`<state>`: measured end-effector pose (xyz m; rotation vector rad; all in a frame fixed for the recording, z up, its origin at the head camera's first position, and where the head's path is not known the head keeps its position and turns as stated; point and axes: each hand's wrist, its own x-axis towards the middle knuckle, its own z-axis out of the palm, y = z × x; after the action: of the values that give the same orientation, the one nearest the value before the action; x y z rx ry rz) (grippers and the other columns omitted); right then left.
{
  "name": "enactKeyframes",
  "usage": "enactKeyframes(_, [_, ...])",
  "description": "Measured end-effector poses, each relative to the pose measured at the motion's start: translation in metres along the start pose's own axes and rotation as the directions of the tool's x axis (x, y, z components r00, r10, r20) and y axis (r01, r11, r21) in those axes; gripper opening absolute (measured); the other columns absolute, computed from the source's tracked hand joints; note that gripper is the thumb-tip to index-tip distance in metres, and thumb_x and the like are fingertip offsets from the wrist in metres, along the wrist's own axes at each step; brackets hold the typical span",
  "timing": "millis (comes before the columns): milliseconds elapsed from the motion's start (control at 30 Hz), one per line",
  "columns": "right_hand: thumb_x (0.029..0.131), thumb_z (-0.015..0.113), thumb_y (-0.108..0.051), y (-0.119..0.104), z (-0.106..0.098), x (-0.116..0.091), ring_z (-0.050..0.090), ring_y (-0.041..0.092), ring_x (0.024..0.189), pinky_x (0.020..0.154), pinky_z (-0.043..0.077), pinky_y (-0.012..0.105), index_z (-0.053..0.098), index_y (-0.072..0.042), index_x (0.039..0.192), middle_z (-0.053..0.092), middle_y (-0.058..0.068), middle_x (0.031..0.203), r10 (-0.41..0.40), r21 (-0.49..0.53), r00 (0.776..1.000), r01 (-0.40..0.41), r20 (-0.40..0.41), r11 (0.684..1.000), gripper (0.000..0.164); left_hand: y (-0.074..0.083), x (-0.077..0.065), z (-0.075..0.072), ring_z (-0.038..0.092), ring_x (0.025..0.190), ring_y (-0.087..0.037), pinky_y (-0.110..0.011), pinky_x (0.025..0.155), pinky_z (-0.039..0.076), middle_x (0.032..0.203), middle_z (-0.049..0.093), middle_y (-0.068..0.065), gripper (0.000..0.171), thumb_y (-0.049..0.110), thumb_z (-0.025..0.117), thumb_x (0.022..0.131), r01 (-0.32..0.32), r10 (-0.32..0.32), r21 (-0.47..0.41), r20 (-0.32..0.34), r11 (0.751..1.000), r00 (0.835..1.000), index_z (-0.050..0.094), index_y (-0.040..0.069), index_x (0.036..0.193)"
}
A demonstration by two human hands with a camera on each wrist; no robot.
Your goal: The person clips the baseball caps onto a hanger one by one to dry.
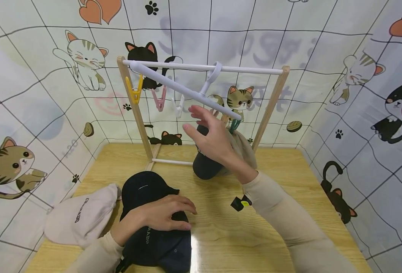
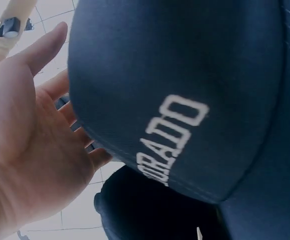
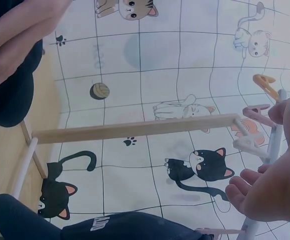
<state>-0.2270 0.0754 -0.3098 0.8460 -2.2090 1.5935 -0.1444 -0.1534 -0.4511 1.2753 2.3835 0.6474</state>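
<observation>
My right hand (image 1: 212,138) is raised below a pale lavender clip hanger (image 1: 183,90), its fingers spread and nothing in its grasp. Behind that hand, a dark cap (image 1: 205,168) and a beige cap (image 1: 243,146) hang near the hanger's lower right end, where a green clip (image 1: 235,125) shows. Over at the left, my left hand (image 1: 164,214) lies over a navy lettered cap (image 2: 174,125), fingers loosely extended. Just behind it sits a black cap (image 1: 144,189). Yellow (image 1: 134,90), pink (image 1: 160,99) and white (image 1: 178,107) clips dangle unused along the hanger's higher left part.
The hanger hooks over the white rod (image 1: 248,69) of a wooden-sided rack (image 1: 270,108). A pale lettered cap (image 1: 81,216) lies at the left of the wooden table (image 1: 255,235). A cat-print grid curtain (image 1: 194,41) surrounds the table. A small black object (image 1: 237,204) shows beside the right sleeve.
</observation>
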Motion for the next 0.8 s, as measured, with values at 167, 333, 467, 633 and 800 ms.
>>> enactKeyframes(167, [0.109,0.071,-0.024,-0.002,0.008,0.011,0.064,0.030,0.152,0.127,0.053,0.044,0.053,-0.005,0.166,0.065,0.015,0.164,0.021,0.068,1.000,-0.022,0.016,0.997,0.062,-0.004,0.003,0.003,0.065,0.147,-0.024,-0.057,0.128,0.049,0.150,0.073,-0.001,0.039,0.042,0.056,0.119,-0.002,0.001,0.026,0.021,1.000,1.000,0.076,0.021,0.145])
enactKeyframes(333, [0.110,0.071,-0.020,-0.005,0.015,0.020,0.066,0.031,0.150,0.126,0.055,0.041,0.052,-0.004,0.167,0.064,0.018,0.164,0.082,0.166,0.996,-0.087,0.035,0.982,0.062,-0.010,0.005,0.006,0.067,0.140,-0.017,-0.049,0.126,0.051,0.140,0.076,0.007,0.035,0.030,0.057,0.116,0.038,-0.040,0.024,0.053,0.999,0.998,0.080,0.020,0.140])
enactKeyframes(467, [0.109,0.072,-0.017,-0.007,0.018,0.024,0.067,0.032,0.148,0.124,0.055,0.037,0.053,-0.003,0.165,0.065,0.021,0.162,0.094,0.218,0.995,-0.097,0.026,0.971,0.061,-0.014,0.005,0.004,0.068,0.129,-0.010,-0.047,0.123,0.051,0.129,0.076,0.012,0.032,0.025,0.063,0.108,0.070,-0.071,0.021,0.066,0.997,0.995,0.083,0.023,0.133])
enactKeyframes(633, [0.108,0.075,-0.017,-0.009,0.021,0.028,0.070,0.032,0.145,0.122,0.057,0.036,0.056,-0.003,0.162,0.070,0.019,0.156,0.096,0.261,0.995,-0.091,-0.008,0.961,0.059,-0.015,0.006,0.000,0.067,0.118,-0.005,-0.045,0.122,0.053,0.118,0.075,0.014,0.022,0.028,0.068,0.108,0.038,-0.039,0.007,0.062,0.999,0.997,0.084,0.024,0.122])
enactKeyframes(800, [0.107,0.077,-0.017,-0.010,0.024,0.032,0.074,0.033,0.138,0.117,0.060,0.037,0.062,-0.002,0.156,0.075,0.020,0.148,0.092,0.279,0.994,-0.073,-0.057,0.957,0.054,-0.016,0.006,-0.003,0.067,0.117,-0.004,-0.049,0.128,0.049,0.116,0.074,0.015,0.021,0.035,0.074,0.107,0.016,-0.014,-0.026,0.076,1.000,0.997,0.084,0.023,0.121])
